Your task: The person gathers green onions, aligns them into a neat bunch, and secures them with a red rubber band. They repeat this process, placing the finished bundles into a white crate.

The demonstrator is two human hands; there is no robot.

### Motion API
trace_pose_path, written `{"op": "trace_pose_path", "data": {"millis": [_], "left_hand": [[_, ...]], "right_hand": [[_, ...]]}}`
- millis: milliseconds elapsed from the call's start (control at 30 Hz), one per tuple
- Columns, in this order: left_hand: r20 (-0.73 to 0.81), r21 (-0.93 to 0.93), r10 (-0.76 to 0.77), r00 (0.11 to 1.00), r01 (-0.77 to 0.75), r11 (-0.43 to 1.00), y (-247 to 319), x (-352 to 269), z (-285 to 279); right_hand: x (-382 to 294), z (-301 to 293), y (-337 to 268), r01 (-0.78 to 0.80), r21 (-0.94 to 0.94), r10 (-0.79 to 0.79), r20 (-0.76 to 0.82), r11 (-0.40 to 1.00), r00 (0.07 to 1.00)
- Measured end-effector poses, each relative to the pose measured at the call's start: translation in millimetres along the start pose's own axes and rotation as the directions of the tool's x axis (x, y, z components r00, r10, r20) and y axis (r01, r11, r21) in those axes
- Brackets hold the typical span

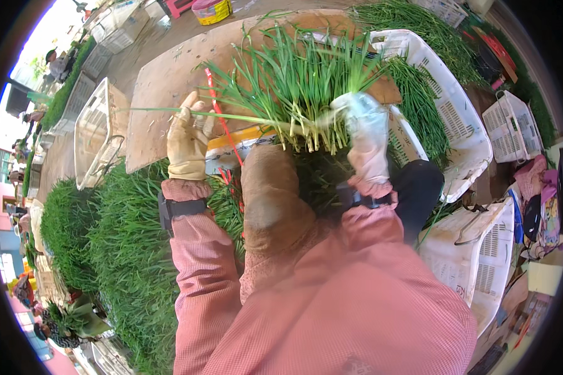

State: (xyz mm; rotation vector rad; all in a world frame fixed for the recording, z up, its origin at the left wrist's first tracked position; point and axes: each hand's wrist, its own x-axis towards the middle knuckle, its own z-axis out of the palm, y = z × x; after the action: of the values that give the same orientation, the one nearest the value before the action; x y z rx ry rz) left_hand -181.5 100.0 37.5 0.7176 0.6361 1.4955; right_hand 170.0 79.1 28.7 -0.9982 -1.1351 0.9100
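Note:
Pale-gloved, my left hand (190,136) is raised over the board's near left part, with a long green stalk (234,116) passing across its fingers; whether they grip it is unclear. My right hand (368,126), in a whitish glove and blurred, is at the right end of a row of green leafy stalks (305,89), its fingers around the base of some of them. The row lies on a wooden board (164,89), pale root ends towards me. A red strip (216,101) runs down over the board's near edge beside my left hand.
Large heaps of green stalks (131,262) stand at my left. White plastic crates are at left (94,136) and right (455,122), the right one holding greens. Another white crate (469,253) is near my right elbow. Other people sit far left. A yellow and pink tub (212,11) stands beyond the board.

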Motion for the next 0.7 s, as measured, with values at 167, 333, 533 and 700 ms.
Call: {"op": "trace_pose_path", "data": {"millis": [167, 333, 533, 700], "left_hand": [[-0.067, -0.010, 0.033, 0.997, -0.033, 0.999, 17.6, -12.5, -21.1], [-0.041, 0.046, 0.017, 0.999, -0.015, 0.999, 8.6, -23.2, -11.3], [0.016, 0.124, 0.012, 1.000, -0.014, 0.992, -8.3, -28.0, 22.6], [0.062, 0.244, -0.055, 0.997, 0.038, 0.969, -23.5, -24.2, 52.8]], "right_hand": [[47.4, -22.9, -28.2, -0.092, -0.265, 0.059, -0.131, 0.960, 0.990], [53.2, -5.7, -30.1, -0.152, -0.015, 0.152, 0.116, 0.988, 0.981], [35.9, -0.4, -24.4, -0.190, -0.012, 0.185, 0.282, 0.982, 0.941], [28.3, 0.4, -22.0, -0.197, -0.024, 0.192, 0.358, 0.980, 0.914]]}}
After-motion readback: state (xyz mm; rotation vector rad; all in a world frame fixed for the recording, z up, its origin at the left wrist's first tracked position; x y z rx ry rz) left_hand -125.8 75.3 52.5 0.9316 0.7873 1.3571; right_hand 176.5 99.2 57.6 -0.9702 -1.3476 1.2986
